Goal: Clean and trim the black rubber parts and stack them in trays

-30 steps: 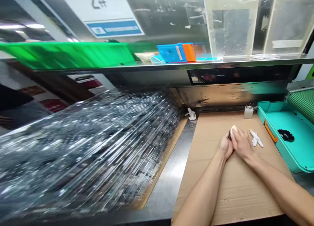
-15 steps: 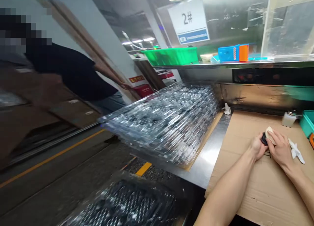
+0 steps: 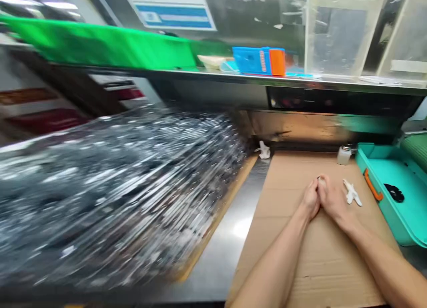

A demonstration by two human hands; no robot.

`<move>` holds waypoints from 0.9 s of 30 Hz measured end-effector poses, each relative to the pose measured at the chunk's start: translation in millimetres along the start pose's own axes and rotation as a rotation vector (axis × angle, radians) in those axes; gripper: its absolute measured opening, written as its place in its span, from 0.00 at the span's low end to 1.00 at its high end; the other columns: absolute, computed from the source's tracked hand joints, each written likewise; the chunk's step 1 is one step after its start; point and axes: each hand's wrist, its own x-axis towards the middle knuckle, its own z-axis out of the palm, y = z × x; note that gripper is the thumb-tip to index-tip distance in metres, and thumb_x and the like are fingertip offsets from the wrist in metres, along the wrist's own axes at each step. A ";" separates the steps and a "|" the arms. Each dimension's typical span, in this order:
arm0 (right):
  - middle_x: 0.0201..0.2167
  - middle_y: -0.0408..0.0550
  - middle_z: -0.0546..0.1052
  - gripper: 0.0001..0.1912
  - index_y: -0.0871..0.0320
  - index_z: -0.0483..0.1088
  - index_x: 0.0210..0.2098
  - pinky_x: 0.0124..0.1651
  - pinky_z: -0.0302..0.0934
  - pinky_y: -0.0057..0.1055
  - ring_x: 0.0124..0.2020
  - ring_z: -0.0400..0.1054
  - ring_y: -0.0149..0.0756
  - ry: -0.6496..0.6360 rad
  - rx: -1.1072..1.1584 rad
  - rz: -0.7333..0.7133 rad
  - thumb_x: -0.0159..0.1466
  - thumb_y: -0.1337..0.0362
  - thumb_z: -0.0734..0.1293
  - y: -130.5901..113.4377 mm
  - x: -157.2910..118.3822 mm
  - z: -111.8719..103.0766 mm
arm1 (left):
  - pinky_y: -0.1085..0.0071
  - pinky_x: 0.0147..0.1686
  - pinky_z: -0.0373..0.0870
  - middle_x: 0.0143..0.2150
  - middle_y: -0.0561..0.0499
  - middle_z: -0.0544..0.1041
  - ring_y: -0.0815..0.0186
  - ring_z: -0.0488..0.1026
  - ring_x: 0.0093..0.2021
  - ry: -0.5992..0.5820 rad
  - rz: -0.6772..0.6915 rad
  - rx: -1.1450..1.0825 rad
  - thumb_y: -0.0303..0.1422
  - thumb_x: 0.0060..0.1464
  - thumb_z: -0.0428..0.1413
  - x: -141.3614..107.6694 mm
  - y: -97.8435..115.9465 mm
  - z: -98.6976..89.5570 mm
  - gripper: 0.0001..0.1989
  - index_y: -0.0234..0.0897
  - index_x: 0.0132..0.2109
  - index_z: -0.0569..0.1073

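My left hand (image 3: 312, 200) and my right hand (image 3: 332, 200) are pressed together above the brown cardboard sheet (image 3: 283, 228). Between the fingertips a bit of a pale, cream-coloured pad (image 3: 321, 181) shows, pinched by my right hand. My left hand is closed round a small black part, now almost wholly hidden by the fingers. Just right of my hands lies a crumpled white cloth or tissue (image 3: 352, 193). Behind it stands a small whitish bottle with a metal top (image 3: 344, 155).
A teal tray (image 3: 400, 228) with an orange handle (image 3: 372, 185) holds a black piece (image 3: 394, 192) at the right. Stacked clear plastic trays (image 3: 133, 201) fill the left. Overhead, a shelf (image 3: 213, 74) carries a green bin (image 3: 110, 45) and a blue-orange box (image 3: 258, 61).
My view has swung right and closer, bringing the teal tray further in and the co-worker out of sight. My hands have closed together, covering the black part.
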 end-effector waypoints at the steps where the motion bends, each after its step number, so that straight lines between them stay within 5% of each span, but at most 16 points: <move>1: 0.50 0.53 0.79 0.19 0.54 0.63 0.59 0.46 0.64 0.35 0.47 0.75 0.46 -0.029 0.016 -0.032 0.72 0.59 0.54 0.0 1.1 0.2 | 0.64 0.59 0.68 0.50 0.43 0.80 0.61 0.74 0.55 0.006 -0.016 -0.007 0.34 0.63 0.54 1.1 1.3 -0.8 0.10 0.36 0.45 0.78; 6: 0.47 0.55 0.80 0.22 0.57 0.59 0.61 0.45 0.63 0.35 0.45 0.76 0.47 0.025 0.018 0.140 0.71 0.56 0.58 8.9 3.5 -5.4 | 0.60 0.59 0.69 0.53 0.44 0.78 0.59 0.73 0.57 -0.015 -0.057 0.002 0.33 0.65 0.53 1.9 4.6 3.2 0.11 0.37 0.47 0.78; 15: 0.42 0.47 0.81 0.16 0.52 0.65 0.56 0.39 0.59 0.29 0.40 0.75 0.40 -0.077 0.018 -0.027 0.70 0.61 0.58 17.2 -3.7 -16.8 | 0.60 0.63 0.65 0.56 0.41 0.78 0.58 0.73 0.59 0.005 -0.073 0.065 0.34 0.63 0.55 -3.9 6.4 6.5 0.11 0.35 0.47 0.80; 19: 0.42 0.48 0.81 0.18 0.53 0.65 0.57 0.39 0.59 0.30 0.40 0.76 0.42 -0.095 -0.023 -0.014 0.68 0.65 0.59 2.0 -15.2 -10.7 | 0.65 0.65 0.62 0.58 0.42 0.77 0.59 0.69 0.63 0.073 -0.059 0.098 0.43 0.65 0.53 -8.4 4.6 12.7 0.17 0.35 0.47 0.79; 27: 0.45 0.51 0.81 0.18 0.53 0.65 0.58 0.46 0.58 0.34 0.45 0.74 0.45 -0.019 -0.094 0.164 0.69 0.63 0.60 -10.3 -18.4 -15.3 | 0.71 0.52 0.70 0.51 0.47 0.76 0.64 0.75 0.51 0.154 0.213 0.354 0.41 0.58 0.62 -12.1 -6.8 18.0 0.19 0.41 0.54 0.71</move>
